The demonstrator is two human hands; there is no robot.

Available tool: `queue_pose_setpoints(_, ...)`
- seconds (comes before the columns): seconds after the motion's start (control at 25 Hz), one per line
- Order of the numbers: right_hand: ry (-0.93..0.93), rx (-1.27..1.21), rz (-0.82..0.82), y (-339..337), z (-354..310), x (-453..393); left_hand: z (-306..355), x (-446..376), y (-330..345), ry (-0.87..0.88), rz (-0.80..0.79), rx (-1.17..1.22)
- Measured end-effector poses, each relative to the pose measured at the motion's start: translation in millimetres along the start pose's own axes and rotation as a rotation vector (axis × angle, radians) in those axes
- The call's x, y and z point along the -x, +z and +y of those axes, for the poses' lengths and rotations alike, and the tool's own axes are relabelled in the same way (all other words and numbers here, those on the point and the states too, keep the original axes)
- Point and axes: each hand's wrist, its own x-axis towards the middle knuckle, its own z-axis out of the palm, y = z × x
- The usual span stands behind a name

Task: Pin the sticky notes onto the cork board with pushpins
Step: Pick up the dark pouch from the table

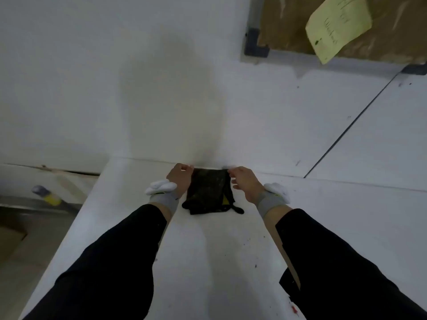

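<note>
Sticky note point(338, 26): one, yellow, with blurred handwriting, on the cork board point(288, 26) at upper right; a dark dot near its lower part, possibly a pin. Its lower corner hangs over the board's grey frame point(255, 40). Well apart from both hands.
Pushpin point(294, 310): one small red item on the white table point(208, 262), near the bottom edge beside the right sleeve; too small to confirm.
Left hand point(180, 179): fingers curled, pinching the far left corner of a dark cloth pouch point(209, 192).
Right hand point(245, 181): thumb and fingers pinching the pouch's far right corner.
Pouch: flat on the table between the hands, a yellow patch showing at its near right.
Wrists: grey bands with white fittings; black sleeves.
</note>
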Motion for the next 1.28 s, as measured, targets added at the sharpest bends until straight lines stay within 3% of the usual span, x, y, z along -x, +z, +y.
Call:
queue_pose_setpoints(0.2,-0.019,0.126,-0.004,14.8,17.8,-13.7,-18.4,-5.8,5.8,-0.016,0.022,-0.188)
queue_pose_setpoints(0.32,-0.065,0.177,0.031,19.6,24.5,-18.6,-23.7,-10.5,11.1,-0.008,0.044,-0.186)
queue_pose_setpoints(0.52,-0.142,0.303,-0.004,26.3,34.3,-21.9,-23.9,-20.9,20.5,-0.140,-0.007,-0.100)
queue_pose_setpoints(0.68,-0.181,0.332,0.038,23.6,36.5,-19.4,-18.3,-16.7,24.2,-0.076,-0.078,-0.116)
queue_pose_setpoints(0.96,-0.216,0.304,0.075,-1.6,23.1,3.3,7.6,10.5,14.0,0.040,0.015,0.005)
queue_pose_setpoints(1.28,-0.249,0.278,0.198,-36.8,-14.2,66.2,73.9,85.9,8.3,0.319,-0.033,-0.118)
